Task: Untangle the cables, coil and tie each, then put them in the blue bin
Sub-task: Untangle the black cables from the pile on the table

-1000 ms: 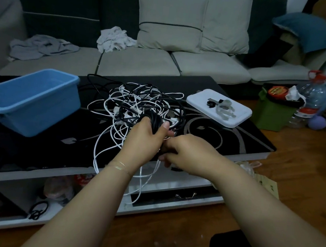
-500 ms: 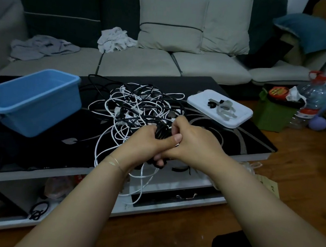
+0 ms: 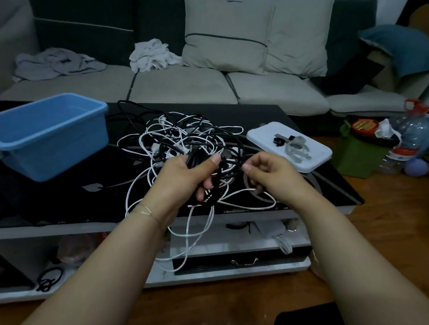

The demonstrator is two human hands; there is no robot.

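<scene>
A tangle of black and white cables (image 3: 184, 138) lies in the middle of the black glass coffee table (image 3: 338, 186). My left hand (image 3: 180, 177) grips a bunch of coiled black cable (image 3: 195, 157), thumb on top. Just to its right, my right hand (image 3: 270, 173) pinches a black strand that runs from that bunch. Loops of white cable (image 3: 195, 229) hang over the table's front edge. The blue bin (image 3: 39, 133) stands on the table's left side and looks to hold nothing. A white tray (image 3: 312, 151) with grey and black ties (image 3: 293, 145) sits at the right.
A sofa with cushions and crumpled clothes runs along the back. A green box, a plastic bottle and other clutter stand on the wooden floor at the right. The table's lower shelf holds small items and a black loop.
My right hand has come off my left hand and moved right, drawing a black strand out. My left hand has kept hold of the black bunch.
</scene>
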